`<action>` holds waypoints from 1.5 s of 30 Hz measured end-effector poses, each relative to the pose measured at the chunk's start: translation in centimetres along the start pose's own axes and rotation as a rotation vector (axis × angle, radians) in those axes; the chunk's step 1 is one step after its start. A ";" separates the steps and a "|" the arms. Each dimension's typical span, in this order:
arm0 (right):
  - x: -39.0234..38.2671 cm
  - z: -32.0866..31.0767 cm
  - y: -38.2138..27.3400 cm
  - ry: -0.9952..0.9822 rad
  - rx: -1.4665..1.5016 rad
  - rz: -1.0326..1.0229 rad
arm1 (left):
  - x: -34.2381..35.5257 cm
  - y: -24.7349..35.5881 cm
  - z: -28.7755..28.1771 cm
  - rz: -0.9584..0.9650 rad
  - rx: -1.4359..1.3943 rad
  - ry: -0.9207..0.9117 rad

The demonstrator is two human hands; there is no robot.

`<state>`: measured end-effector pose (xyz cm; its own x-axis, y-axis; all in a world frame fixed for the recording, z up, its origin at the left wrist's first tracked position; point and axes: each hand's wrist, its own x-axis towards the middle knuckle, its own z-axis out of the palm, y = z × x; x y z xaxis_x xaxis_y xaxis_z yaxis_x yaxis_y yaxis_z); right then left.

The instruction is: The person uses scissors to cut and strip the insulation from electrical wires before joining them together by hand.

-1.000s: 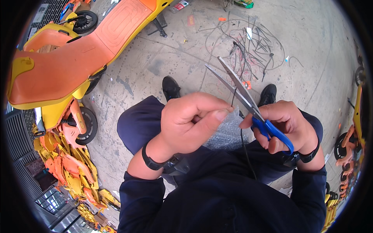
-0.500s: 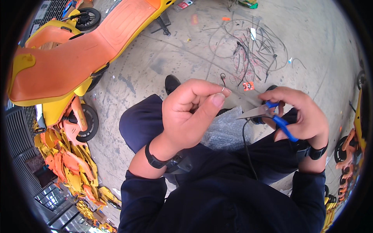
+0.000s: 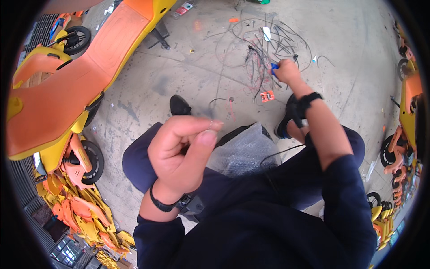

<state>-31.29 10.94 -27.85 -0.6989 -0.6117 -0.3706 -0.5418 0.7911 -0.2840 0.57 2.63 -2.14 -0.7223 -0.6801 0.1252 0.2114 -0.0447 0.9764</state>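
My left hand (image 3: 179, 154) is raised above my left thigh, thumb and forefinger pinched on something tiny and thin that I cannot make out. My right hand (image 3: 286, 71) reaches out beyond my right foot, closed on the blue-handled scissors (image 3: 274, 68); their blades are hard to make out. It is over a loose tangle of dark and red wires (image 3: 262, 54) on the floor. A short wire (image 3: 231, 100) with a red strand lies between my feet. Between my thighs is bubble wrap (image 3: 242, 152), with a black cable (image 3: 272, 158) beside it.
A yellow and orange vehicle body (image 3: 67, 94) with wheels fills the left. A pile of yellow and orange panels (image 3: 83, 210) lies lower left. More wheeled vehicles (image 3: 405, 112) line the right edge. An orange card (image 3: 267, 96) lies on the concrete floor (image 3: 148, 71).
My right hand and the scissors have swung away from my left hand, forward to the wire tangle. A short wire now lies between my feet. My left hand has dropped slightly leftward, still pinched.
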 end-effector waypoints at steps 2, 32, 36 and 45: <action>1.3 4.7 1.2 0.012 0.000 0.126 | 0.0 0.1 -0.1 -0.053 0.094 0.079; 7.0 17.3 7.5 -0.367 0.044 0.025 | 3.2 -1.8 -1.2 -0.124 0.293 0.118; 8.1 16.0 4.9 -0.245 -0.010 0.078 | 2.9 -2.4 -2.2 -0.049 0.314 0.066; -2.4 -14.7 -15.2 -0.184 0.609 -0.723 | 2.7 -0.1 -0.9 0.017 0.514 -0.040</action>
<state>-28.27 0.32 -9.65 -0.1786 -0.9829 -0.0442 -0.4410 0.1202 -0.8894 -0.84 0.16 -2.08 -0.7485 -0.6485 0.1386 -0.1203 0.3382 0.9333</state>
